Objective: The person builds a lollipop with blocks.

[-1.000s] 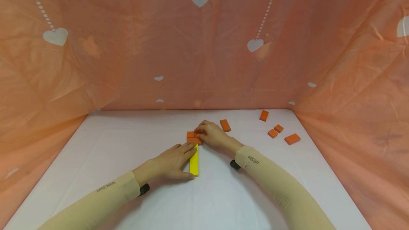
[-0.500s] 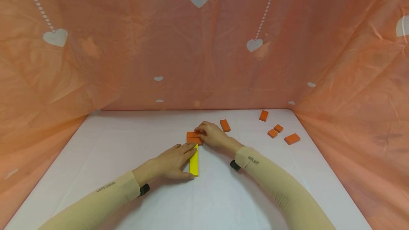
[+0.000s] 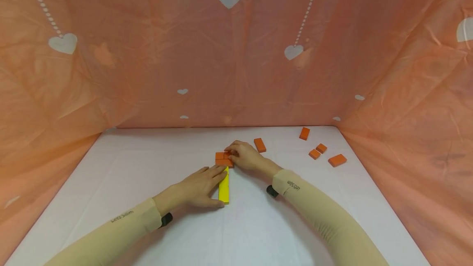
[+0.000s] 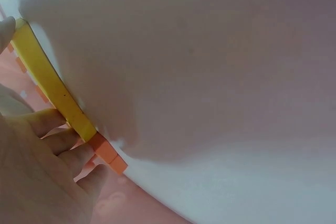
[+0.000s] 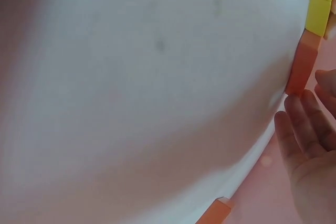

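Note:
A yellow strip of blocks (image 3: 223, 190) lies lengthwise on the white table, a seam showing across it in the right wrist view. My left hand (image 3: 199, 186) stretches along it, thumb at the near end and straight fingers against the far end. Touching that far end is a small cluster of orange blocks (image 3: 223, 162), with a wide block in front and smaller pieces behind. At its back right corner, my right hand (image 3: 248, 156) pinches an orange block (image 3: 226, 155) between thumb and fingers. The fingers partly hide this block.
Just behind the right hand lies a loose orange block (image 3: 260, 145). Further right are another orange block (image 3: 304, 134), two small orange pieces (image 3: 315, 154) and a larger orange block (image 3: 337, 160). Peach curtains (image 3: 229, 73) hang at the table's back and sides.
A thin gap between the back two orange blocks has narrowed over the second. Both hands stay in nearly the same place.

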A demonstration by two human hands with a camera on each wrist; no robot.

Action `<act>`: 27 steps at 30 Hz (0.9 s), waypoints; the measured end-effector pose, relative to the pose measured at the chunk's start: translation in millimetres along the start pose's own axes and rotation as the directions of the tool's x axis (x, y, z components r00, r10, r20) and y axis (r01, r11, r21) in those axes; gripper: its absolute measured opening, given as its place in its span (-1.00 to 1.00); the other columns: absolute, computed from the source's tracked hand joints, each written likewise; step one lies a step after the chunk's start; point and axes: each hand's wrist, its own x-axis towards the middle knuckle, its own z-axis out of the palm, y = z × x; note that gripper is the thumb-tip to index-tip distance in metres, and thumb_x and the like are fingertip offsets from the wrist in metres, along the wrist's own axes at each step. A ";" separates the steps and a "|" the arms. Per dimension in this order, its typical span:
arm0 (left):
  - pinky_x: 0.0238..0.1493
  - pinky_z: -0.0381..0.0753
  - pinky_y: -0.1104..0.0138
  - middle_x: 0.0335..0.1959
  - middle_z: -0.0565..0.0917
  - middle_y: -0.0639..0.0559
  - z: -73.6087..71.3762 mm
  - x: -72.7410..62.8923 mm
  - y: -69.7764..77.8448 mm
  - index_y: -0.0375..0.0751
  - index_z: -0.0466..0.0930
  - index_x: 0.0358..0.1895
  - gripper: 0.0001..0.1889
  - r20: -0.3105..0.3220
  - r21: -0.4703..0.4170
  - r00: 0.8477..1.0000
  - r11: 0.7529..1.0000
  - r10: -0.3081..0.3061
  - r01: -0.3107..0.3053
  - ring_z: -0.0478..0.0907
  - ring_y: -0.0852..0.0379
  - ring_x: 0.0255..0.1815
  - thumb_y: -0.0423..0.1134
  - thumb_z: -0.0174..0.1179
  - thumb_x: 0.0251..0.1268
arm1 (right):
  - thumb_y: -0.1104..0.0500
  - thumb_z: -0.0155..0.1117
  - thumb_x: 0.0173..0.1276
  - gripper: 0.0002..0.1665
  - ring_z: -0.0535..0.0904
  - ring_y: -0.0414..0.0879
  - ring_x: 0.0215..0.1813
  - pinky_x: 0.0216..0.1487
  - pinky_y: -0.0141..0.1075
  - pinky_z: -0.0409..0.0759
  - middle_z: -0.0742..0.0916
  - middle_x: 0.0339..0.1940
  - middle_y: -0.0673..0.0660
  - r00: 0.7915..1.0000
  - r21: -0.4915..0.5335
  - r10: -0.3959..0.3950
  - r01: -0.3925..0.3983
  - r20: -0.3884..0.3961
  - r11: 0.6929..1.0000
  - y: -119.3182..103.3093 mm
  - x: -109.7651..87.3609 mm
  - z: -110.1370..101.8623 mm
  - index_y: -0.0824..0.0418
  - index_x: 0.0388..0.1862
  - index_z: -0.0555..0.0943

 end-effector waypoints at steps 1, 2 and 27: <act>0.57 0.22 -0.11 0.65 0.20 -0.22 0.1 -0.2 -0.1 -0.35 0.25 0.58 0.00 0.001 0.000 1.000 1.000 -0.001 0.001 0.12 -0.18 0.66 0.36 0.25 0.33 | 0.25 0.30 0.51 -0.64 0.66 -0.03 0.01 0.14 -0.18 0.65 0.72 0.10 0.13 1.000 0.011 0.001 0.000 -0.001 1.000 0.0 -0.3 -1.0 0.24 0.24 0.69; 0.57 0.22 -0.10 0.65 0.19 -0.21 0.0 -0.3 -0.1 -0.34 0.25 0.59 0.00 0.002 0.001 1.000 1.000 -0.003 0.003 0.11 -0.17 0.66 0.36 0.24 0.33 | 0.25 0.29 0.51 -0.64 0.66 -0.02 0.03 0.16 -0.17 0.65 0.72 0.11 0.14 1.000 0.019 0.003 -0.003 -0.003 1.000 0.2 -0.9 -2.3 0.25 0.25 0.69; 0.58 0.21 -0.10 0.66 0.18 -0.20 3.0 -0.3 -0.4 -0.31 0.26 0.59 0.00 -0.033 -0.002 0.999 1.000 0.006 -0.006 0.14 -0.19 0.65 0.32 0.29 0.29 | 0.17 0.34 0.49 -0.38 0.41 0.17 0.52 0.55 0.08 0.32 0.51 0.53 0.23 0.987 -0.008 0.161 -0.161 0.016 0.987 70.4 -25.7 -55.4 0.24 0.49 0.50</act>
